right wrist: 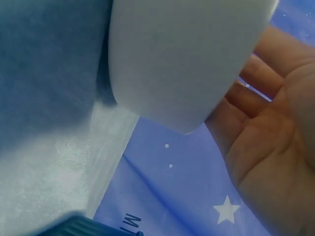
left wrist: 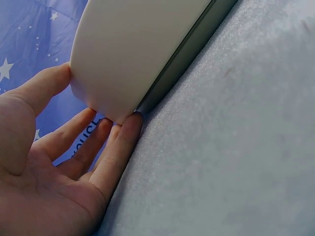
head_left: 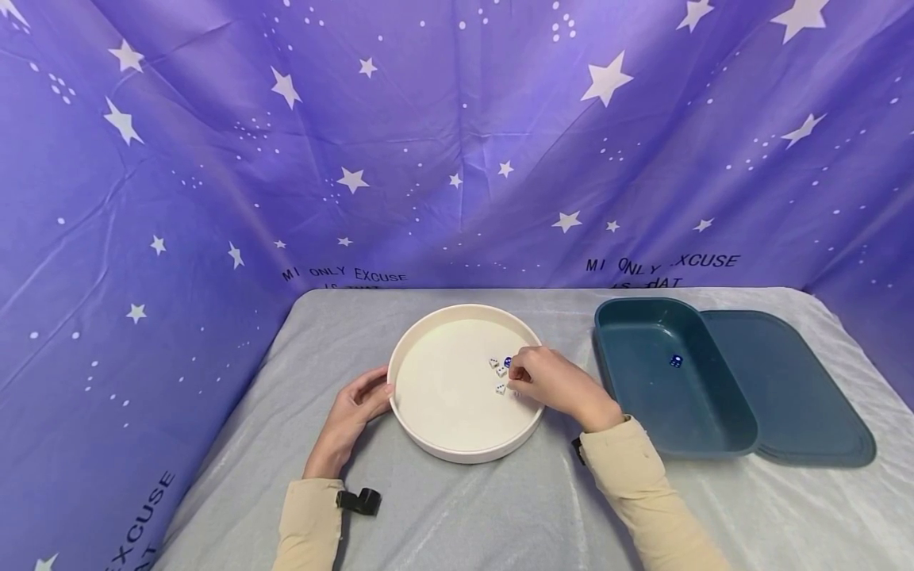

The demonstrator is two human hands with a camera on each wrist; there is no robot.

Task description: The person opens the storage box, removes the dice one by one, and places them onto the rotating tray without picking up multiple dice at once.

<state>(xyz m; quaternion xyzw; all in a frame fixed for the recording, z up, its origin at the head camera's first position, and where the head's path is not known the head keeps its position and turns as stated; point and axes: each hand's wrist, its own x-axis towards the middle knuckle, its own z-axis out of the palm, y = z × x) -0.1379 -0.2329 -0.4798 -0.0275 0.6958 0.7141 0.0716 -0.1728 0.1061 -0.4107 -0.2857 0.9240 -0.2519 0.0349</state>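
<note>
A round cream tray (head_left: 443, 381) lies on the cloth, with several white dice (head_left: 501, 388) and a blue die (head_left: 508, 362) toward its right side. My left hand (head_left: 357, 404) grips the tray's left side, thumb at the rim and fingers against the outer wall (left wrist: 142, 44). Over the tray's right side, my right hand (head_left: 546, 381) has its fingers bent down among the dice. The tray wall (right wrist: 172, 64) hides its fingertips in the right wrist view, and I cannot tell whether they pinch a die.
To the right stands a dark teal rectangular box (head_left: 685, 412) with one blue die (head_left: 675, 361) inside. Its matching flat lid (head_left: 800, 396) lies beside it, partly behind the box. A purple star-printed curtain (head_left: 457, 143) hangs behind the grey cloth-covered table (head_left: 457, 515).
</note>
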